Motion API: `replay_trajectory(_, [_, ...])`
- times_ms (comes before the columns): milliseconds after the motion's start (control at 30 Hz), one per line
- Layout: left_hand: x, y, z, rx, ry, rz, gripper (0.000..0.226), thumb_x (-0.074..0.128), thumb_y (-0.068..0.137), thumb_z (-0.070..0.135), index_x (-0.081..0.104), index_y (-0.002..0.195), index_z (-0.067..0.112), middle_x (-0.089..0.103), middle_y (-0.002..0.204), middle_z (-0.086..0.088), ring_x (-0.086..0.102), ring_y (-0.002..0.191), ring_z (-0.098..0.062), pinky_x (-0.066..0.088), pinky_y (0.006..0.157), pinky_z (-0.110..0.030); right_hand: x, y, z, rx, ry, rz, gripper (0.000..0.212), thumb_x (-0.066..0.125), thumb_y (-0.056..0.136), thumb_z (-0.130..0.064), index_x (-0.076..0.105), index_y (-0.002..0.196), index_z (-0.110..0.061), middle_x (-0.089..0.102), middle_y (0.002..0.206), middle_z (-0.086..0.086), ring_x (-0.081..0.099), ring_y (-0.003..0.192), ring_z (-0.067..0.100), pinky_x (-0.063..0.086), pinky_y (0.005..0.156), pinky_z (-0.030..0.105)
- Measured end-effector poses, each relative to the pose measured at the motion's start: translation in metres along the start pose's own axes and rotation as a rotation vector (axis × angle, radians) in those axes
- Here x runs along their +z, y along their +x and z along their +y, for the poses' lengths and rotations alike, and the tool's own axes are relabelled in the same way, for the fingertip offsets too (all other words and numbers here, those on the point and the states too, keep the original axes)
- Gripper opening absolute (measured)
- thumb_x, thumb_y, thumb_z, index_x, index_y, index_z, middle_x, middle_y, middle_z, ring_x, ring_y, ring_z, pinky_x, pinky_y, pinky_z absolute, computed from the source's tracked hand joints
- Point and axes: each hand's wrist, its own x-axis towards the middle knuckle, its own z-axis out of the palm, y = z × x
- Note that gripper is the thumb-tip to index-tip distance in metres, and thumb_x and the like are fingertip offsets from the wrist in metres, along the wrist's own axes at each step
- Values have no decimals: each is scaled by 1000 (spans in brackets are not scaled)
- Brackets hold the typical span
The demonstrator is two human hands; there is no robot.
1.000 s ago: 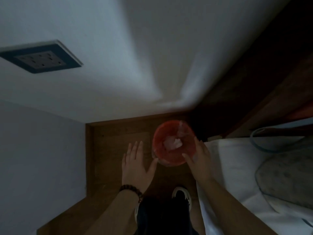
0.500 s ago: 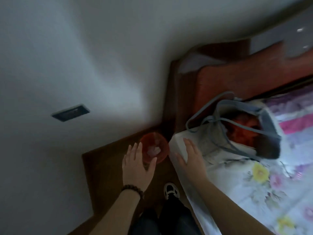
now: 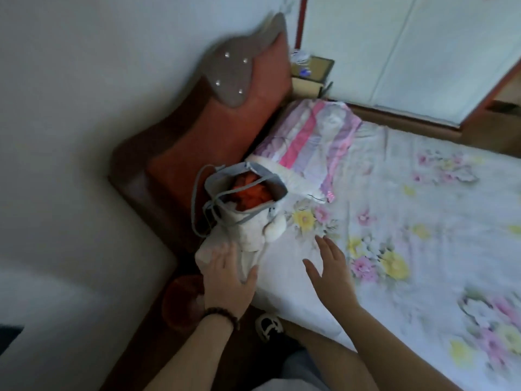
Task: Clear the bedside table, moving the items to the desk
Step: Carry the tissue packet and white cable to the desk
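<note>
Both of your hands are empty and spread flat, fingers apart. Your left hand (image 3: 229,280) hangs over the near corner of the bed (image 3: 423,221), just short of the grey bag (image 3: 242,210); whether it touches the cloth is not clear. Your right hand (image 3: 329,266) hovers over the flowered sheet to the right of it.

The bedside bench (image 3: 311,73) sits far across the room, beyond the headboard (image 3: 225,108) and the pillow (image 3: 310,142), against the far wall. Small items lie on its top, too blurred to name. That is where the work is, so you probably need to go round the bed first; nothing here can be reached from where you stand.

Mind the red bin (image 3: 183,300) on the floor by your left foot as you turn. Once at the bench, take the light things together in one hand only if they sit securely, and keep the other free. The desk is not in view, so find it before you load up.
</note>
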Motion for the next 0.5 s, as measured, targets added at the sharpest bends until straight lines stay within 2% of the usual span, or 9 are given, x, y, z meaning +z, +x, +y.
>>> replay_trajectory(100, [28,-10,50,164,13,-103,86,32,81,66,33,146,10,34,153,-12,23,144,-27,21,118,-42,-33,-40,50,195,-11,91,62,47,93,-44,24,147,-22,24,155,-1,18,142,19,23,114,37])
replay_trajectory(200, [62,-26,103,329,8,-239,75,47,91,54,23,150,15,22,158,-5,10,148,-21,11,120,-36,-65,-90,98,370,9,190,63,48,93,-44,24,147,-22,25,154,0,20,141,19,26,113,38])
replay_trajectory(300, [95,-50,157,485,35,-355,74,50,91,51,24,150,15,23,158,-6,11,148,-22,13,120,-38,-95,-145,143,545,42,289,63,46,93,-45,23,147,-23,24,154,2,20,141,20,27,113,41])
replay_trajectory(433, [141,-89,228,725,47,-432,71,57,87,49,36,145,13,38,151,-11,25,144,-30,27,115,-46,-132,-210,190,779,82,443,62,46,92,-47,22,146,-27,23,154,-1,21,140,19,31,111,42])
replay_trajectory(500, [164,-113,265,819,69,-483,73,52,87,53,34,146,14,35,153,-9,23,145,-27,24,117,-46,-148,-238,212,864,106,526,62,49,92,-44,24,146,-27,24,154,0,20,141,19,28,112,43])
